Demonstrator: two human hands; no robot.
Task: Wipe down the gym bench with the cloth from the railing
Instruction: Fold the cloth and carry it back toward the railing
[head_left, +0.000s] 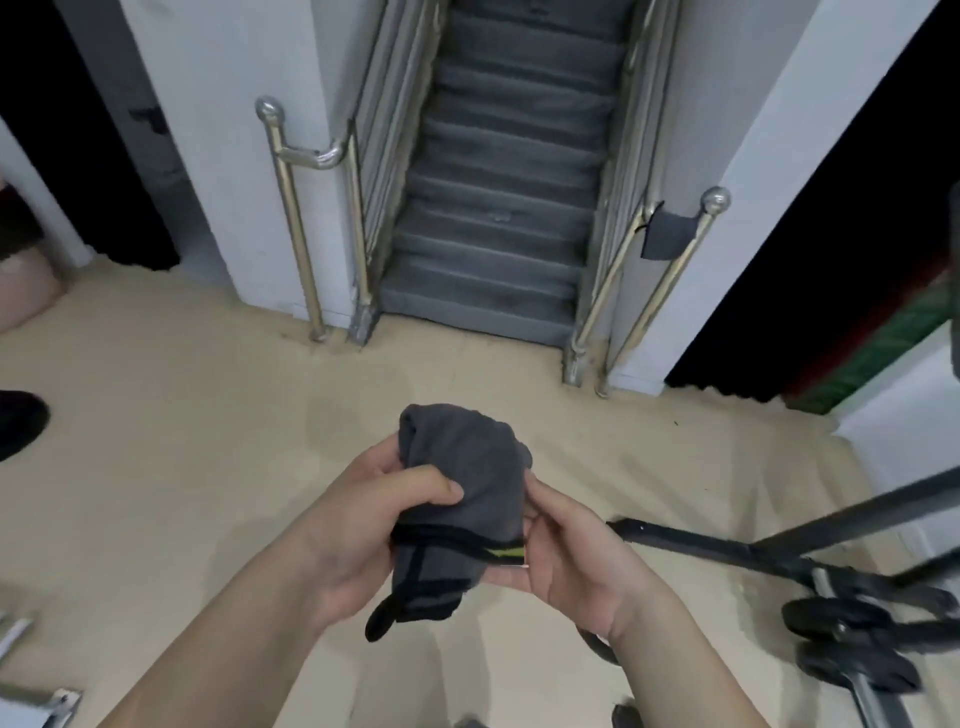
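A bunched dark grey cloth with black edging and a small yellow tag is held between both hands in the lower middle of the head view. My left hand grips it from the left, thumb pressed over its front. My right hand holds its right edge with curled fingers. A second grey cloth hangs on the right stair railing. The gym bench itself is not clearly in view.
Grey carpeted stairs rise straight ahead between two steel railings, the left railing bare. Black gym equipment with weight plates and a bar lies at the lower right. A dark shoe shows at the left edge. Beige floor lies between.
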